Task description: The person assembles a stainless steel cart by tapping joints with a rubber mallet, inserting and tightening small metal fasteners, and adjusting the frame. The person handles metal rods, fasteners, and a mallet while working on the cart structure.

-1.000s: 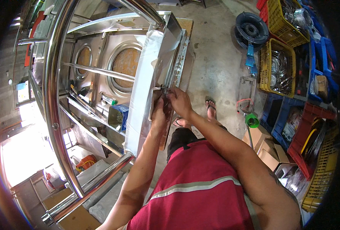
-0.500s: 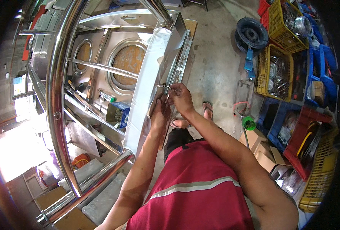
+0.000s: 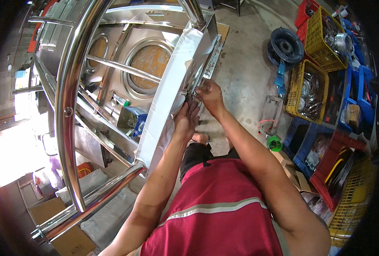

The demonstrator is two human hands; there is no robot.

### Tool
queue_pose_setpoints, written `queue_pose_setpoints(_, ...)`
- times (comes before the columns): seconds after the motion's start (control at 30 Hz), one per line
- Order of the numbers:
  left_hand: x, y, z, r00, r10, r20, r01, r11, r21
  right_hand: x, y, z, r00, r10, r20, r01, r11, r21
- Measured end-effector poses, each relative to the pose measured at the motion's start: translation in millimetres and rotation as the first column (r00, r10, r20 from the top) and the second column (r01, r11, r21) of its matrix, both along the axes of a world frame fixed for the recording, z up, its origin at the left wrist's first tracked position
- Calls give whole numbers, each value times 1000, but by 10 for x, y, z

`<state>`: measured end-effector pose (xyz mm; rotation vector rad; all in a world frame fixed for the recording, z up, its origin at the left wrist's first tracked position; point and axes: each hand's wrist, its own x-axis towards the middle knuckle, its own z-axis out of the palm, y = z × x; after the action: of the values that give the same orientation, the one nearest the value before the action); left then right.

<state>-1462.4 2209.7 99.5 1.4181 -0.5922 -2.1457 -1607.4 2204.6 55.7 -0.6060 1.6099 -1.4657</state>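
In front of me stands a stainless steel cart body (image 3: 149,22) with round cut-outs in its top. White film (image 3: 166,91) covers its near edge, partly peeled on the side panel. My left hand (image 3: 186,119) lies against that panel with fingers stretched out. My right hand (image 3: 211,97) is closed in a pinch just beyond it; what the fingertips hold is too small to make out. A small metal fitting (image 3: 188,92) sticks out of the panel beside both hands' fingertips.
Polished tube rails (image 3: 65,111) arch over the cart's left. A small blue box (image 3: 138,121) rests inside the cart. Yellow crates of metal parts (image 3: 307,91), a black wheel-like ring (image 3: 287,44) and a green round piece (image 3: 274,144) are at right. Cardboard (image 3: 72,237) lies lower left.
My view has shifted slightly, so the cart sits a little farther right. My left hand's fingers have spread along the panel. The right hand keeps its pinch near the fitting.
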Motion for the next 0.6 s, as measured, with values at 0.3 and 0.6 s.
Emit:
queue_pose_setpoints(0.3,14,21,-17,993,-29,-114,14,991,-133,228,173,-425,991,54,122,-51,998,-27)
queue_pose_setpoints(0.6,108,47,-135,985,-118,-122,74,945,-320,248,327,-203,966,177,186,-171,984,-47)
